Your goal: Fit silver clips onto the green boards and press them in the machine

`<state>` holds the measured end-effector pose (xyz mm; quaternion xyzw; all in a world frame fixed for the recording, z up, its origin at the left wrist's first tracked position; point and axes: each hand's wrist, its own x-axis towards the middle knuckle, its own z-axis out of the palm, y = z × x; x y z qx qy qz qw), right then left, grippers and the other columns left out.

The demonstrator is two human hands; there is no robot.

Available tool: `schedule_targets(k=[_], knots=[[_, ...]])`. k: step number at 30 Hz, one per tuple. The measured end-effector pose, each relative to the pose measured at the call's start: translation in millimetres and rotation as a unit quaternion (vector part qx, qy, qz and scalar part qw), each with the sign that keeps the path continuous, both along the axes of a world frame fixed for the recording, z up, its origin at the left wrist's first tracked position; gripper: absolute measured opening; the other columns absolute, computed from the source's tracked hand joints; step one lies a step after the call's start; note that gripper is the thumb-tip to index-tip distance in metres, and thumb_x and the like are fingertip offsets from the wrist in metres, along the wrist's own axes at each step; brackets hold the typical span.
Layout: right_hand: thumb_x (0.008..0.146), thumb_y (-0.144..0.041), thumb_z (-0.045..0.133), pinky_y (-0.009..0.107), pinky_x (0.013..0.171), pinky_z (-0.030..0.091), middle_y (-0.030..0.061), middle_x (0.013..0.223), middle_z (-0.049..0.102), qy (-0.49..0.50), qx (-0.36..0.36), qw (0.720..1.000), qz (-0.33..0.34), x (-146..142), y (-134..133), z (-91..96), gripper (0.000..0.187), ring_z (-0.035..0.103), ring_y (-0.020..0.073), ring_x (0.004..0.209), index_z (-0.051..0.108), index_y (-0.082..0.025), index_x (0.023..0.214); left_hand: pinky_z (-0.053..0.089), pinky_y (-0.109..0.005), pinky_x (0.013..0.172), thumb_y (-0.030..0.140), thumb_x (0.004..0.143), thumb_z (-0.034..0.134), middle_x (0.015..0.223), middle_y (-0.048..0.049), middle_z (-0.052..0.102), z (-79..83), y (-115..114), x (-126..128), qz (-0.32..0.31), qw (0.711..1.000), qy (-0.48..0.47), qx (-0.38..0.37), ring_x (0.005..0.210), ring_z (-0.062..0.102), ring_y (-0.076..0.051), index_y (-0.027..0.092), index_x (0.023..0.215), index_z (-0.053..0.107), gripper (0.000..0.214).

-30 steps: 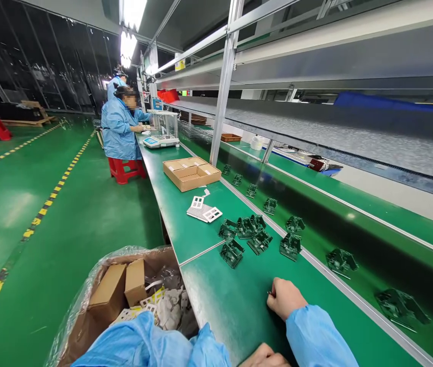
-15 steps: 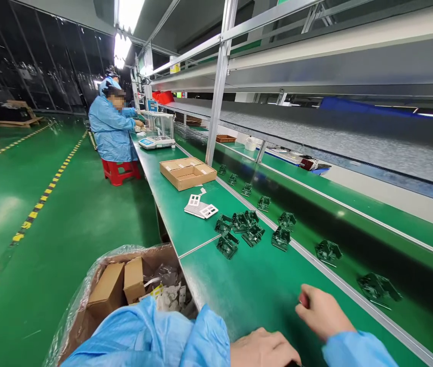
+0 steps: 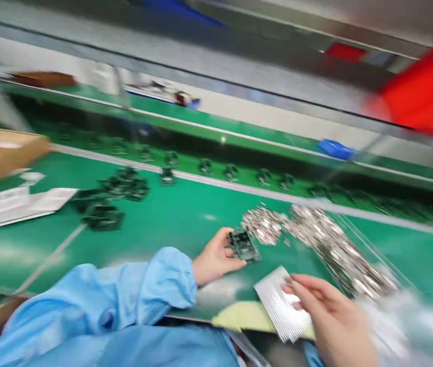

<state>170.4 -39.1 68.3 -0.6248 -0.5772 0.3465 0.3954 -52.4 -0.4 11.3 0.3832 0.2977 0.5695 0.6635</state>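
The view is smeared by motion. My left hand (image 3: 214, 260), in a blue sleeve, lies on the green bench with its fingers curled round a small dark green plastic part (image 3: 244, 244). My right hand (image 3: 325, 308) pinches the edge of a white ribbed sheet (image 3: 282, 303) near the bench's front edge. Just beyond both hands lies a heap of small shiny metal pieces (image 3: 316, 239), spilling out of a clear bag to the right.
More dark green parts (image 3: 115, 196) sit in a cluster at the left, and others ride the conveyor belt (image 3: 239, 173) behind. White sheets (image 3: 21, 201) and a cardboard box (image 3: 2, 150) are at far left. A red bin (image 3: 426, 97) sits on the shelf at upper right.
The camera has swung right and down from the aisle to the bench in front. My left hand now grips a green part and my right hand a white ribbed sheet.
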Motion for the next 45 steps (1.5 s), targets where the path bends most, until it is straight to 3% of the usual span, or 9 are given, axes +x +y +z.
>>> schedule_targets(k=[2, 4, 9, 12, 16, 27, 32, 37, 45], knots=[[0.067, -0.053, 0.074, 0.032, 0.054, 0.054, 0.0117, 0.076, 0.072, 0.124, -0.024, 0.991, -0.043, -7.4, -17.6, -7.6, 0.036, 0.068, 0.0263, 0.069, 0.072, -0.019, 0.079, 0.055, -0.028, 0.080, 0.020, 0.060, 0.084, 0.109, -0.0036, 0.060, -2.5, -1.7, 17.6, -0.035, 0.999, -0.006, -0.003, 0.089, 0.070, -0.015, 0.022, 0.110, 0.042, 0.066], [0.069, -0.048, 0.075, 0.030, 0.053, 0.051, 0.0082, 0.072, 0.070, 0.168, -0.009, 0.983, -0.074, -12.1, -26.3, -18.8, 0.030, 0.064, 0.0214, 0.063, 0.071, -0.020, 0.075, 0.056, -0.029, 0.081, 0.019, 0.063, 0.083, 0.105, -0.0037, 0.062, -8.5, -4.7, 29.6, -0.069, 0.998, -0.006, -0.007, 0.091, 0.069, -0.016, 0.023, 0.113, 0.041, 0.066], [0.080, -0.037, 0.069, 0.034, 0.076, 0.048, 0.0090, 0.098, 0.063, 0.079, 0.095, 0.988, -0.092, -22.0, -39.7, -35.8, 0.018, 0.059, 0.0243, 0.094, 0.071, -0.020, 0.074, 0.058, -0.029, 0.077, 0.020, 0.069, 0.077, 0.100, -0.0047, 0.067, -14.3, -17.7, 36.5, -0.100, 0.993, 0.054, 0.010, 0.089, 0.069, -0.016, 0.020, 0.110, 0.052, 0.048], [0.084, -0.028, 0.063, 0.040, 0.091, 0.042, 0.0093, 0.109, 0.060, 0.027, 0.114, 0.991, -0.068, -28.7, -39.1, -38.2, 0.011, 0.056, 0.0257, 0.105, 0.070, -0.022, 0.079, 0.058, -0.030, 0.079, 0.020, 0.070, 0.075, 0.103, -0.0063, 0.069, -10.9, -21.7, 34.0, -0.104, 0.990, 0.097, 0.012, 0.093, 0.069, -0.018, 0.018, 0.109, 0.057, 0.044], [0.080, -0.019, 0.062, 0.041, 0.096, 0.038, 0.0083, 0.115, 0.058, -0.007, 0.129, 0.990, -0.053, -34.2, -33.9, -41.9, 0.007, 0.053, 0.0259, 0.111, 0.068, -0.023, 0.081, 0.057, -0.027, 0.073, 0.023, 0.071, 0.074, 0.102, -0.0077, 0.070, -8.0, -23.4, 32.1, -0.120, 0.984, 0.128, 0.004, 0.088, 0.069, -0.017, 0.017, 0.113, 0.058, 0.046], [0.083, -0.027, 0.063, 0.038, 0.085, 0.045, 0.0085, 0.105, 0.060, -0.024, 0.111, 0.991, -0.071, -42.3, -34.0, -49.0, 0.012, 0.056, 0.0248, 0.101, 0.063, -0.021, 0.072, 0.058, -0.025, 0.074, 0.022, 0.079, 0.066, 0.102, -0.0080, 0.070, -8.7, -26.3, 30.6, -0.108, 0.977, 0.173, 0.054, 0.087, 0.069, -0.016, 0.015, 0.109, 0.062, 0.032], [0.084, -0.031, 0.062, 0.027, 0.060, 0.048, 0.0038, 0.087, 0.062, 0.130, 0.021, 0.989, -0.069, -47.0, -35.2, -51.0, 0.011, 0.060, 0.0168, 0.070, 0.058, -0.020, 0.085, 0.057, -0.022, 0.070, 0.015, 0.077, 0.063, 0.099, -0.0079, 0.071, -6.6, -30.1, 32.1, -0.090, 0.975, 0.197, 0.046, 0.085, 0.068, -0.015, 0.014, 0.109, 0.061, 0.032], [0.073, -0.030, 0.072, 0.024, 0.056, 0.049, -0.0006, 0.070, 0.061, 0.255, -0.001, 0.963, -0.088, -48.1, -33.6, -50.7, 0.019, 0.060, 0.0151, 0.062, 0.057, -0.020, 0.076, 0.057, -0.020, 0.065, 0.016, 0.074, 0.065, 0.094, -0.0072, 0.071, 0.7, -34.4, 33.8, -0.083, 0.970, 0.226, 0.029, 0.079, 0.069, -0.015, 0.014, 0.106, 0.062, 0.032], [0.065, -0.030, 0.078, 0.026, 0.057, 0.050, 0.0019, 0.071, 0.065, 0.306, 0.001, 0.947, -0.102, -42.6, -41.3, -52.4, 0.020, 0.060, 0.0157, 0.063, 0.061, -0.019, 0.069, 0.056, -0.020, 0.065, 0.016, 0.074, 0.064, 0.096, -0.0063, 0.069, 9.6, -40.7, 39.4, -0.088, 0.961, 0.258, 0.047, 0.078, 0.066, -0.014, 0.015, 0.104, 0.062, 0.030]])
